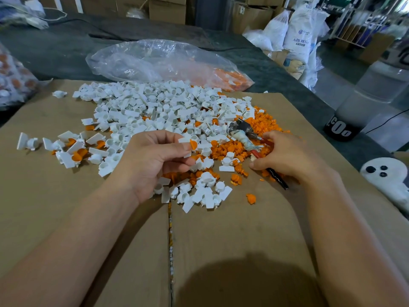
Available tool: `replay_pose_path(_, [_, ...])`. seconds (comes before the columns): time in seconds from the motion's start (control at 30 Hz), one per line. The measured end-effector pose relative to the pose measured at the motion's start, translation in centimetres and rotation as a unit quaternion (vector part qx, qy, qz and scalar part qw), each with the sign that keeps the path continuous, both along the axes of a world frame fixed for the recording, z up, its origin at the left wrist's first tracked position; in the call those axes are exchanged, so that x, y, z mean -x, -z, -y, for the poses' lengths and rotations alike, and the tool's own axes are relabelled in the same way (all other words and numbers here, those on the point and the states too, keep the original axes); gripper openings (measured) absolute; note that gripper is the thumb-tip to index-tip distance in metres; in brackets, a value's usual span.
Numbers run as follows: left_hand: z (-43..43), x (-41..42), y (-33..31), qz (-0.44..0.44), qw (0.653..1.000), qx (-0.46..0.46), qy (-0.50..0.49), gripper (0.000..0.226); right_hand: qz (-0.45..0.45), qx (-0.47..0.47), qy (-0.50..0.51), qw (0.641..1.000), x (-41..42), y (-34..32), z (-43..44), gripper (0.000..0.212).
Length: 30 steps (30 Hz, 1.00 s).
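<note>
Left hand (155, 160) pinching white piece (184, 140) with orange cap (193, 144) between thumb and fingertips, centre of frame. Right hand (287, 158) curling round pliers (242, 129) handles, right of centre, tool lying on orange heap (225, 149).

Risks:
- cap tilting, popping off if I'm squeezing crooked
- smooth hard plastic slipping from pinch
- small bits dropping into seam (170, 229) of cardboard (232, 229) (some lodged there already)

Pliers: steel head, red sleeves, rag-wrapped joint. White heap (155, 107): glossy little cups with flat tabs.
</note>
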State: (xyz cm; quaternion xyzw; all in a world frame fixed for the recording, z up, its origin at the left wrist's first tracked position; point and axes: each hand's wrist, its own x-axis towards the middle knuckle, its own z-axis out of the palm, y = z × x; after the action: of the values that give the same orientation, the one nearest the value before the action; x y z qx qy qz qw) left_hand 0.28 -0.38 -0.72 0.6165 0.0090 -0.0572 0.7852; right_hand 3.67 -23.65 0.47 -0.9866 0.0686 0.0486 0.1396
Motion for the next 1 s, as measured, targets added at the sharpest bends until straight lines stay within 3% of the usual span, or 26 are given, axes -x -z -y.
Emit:
replay_pose_path(0.23, [0.1,-0.2,0.2,-0.002,0.999,0.026,-0.023,0.020,0.072,0.015,0.006,0.997,-0.1,-0.1,-0.5,0.045])
replay_pose_path(0.37, [-0.1,-0.5,0.3,-0.004,0.996,0.067,-0.057,0.008,0.190,-0.045,-0.021,0.981,0.2,-0.5,-1.1,0.045])
replay_pose_path(0.47, [-0.1,-0.7,0.3,0.005,0.993,0.072,-0.092,0.011,0.259,-0.072,-0.061,0.961,0.7,-0.7,-2.0,0.032])
replay_pose_path(0.53, [-0.1,-0.7,0.3,0.009,0.991,0.064,-0.114,0.013,0.253,-0.083,-0.102,0.958,1.2,-0.5,-2.9,0.028])
replay_pose_path(0.7, [-0.3,-0.9,0.3,0.021,0.987,0.056,-0.147,0.016,0.190,-0.082,-0.197,0.958,2.3,-0.1,-5.0,0.041])
replay_pose_path(1.0, [-0.2,-0.8,0.2,0.043,0.984,0.055,-0.162,0.021,0.092,-0.107,-0.249,0.958,3.6,-0.7,-6.1,0.042])
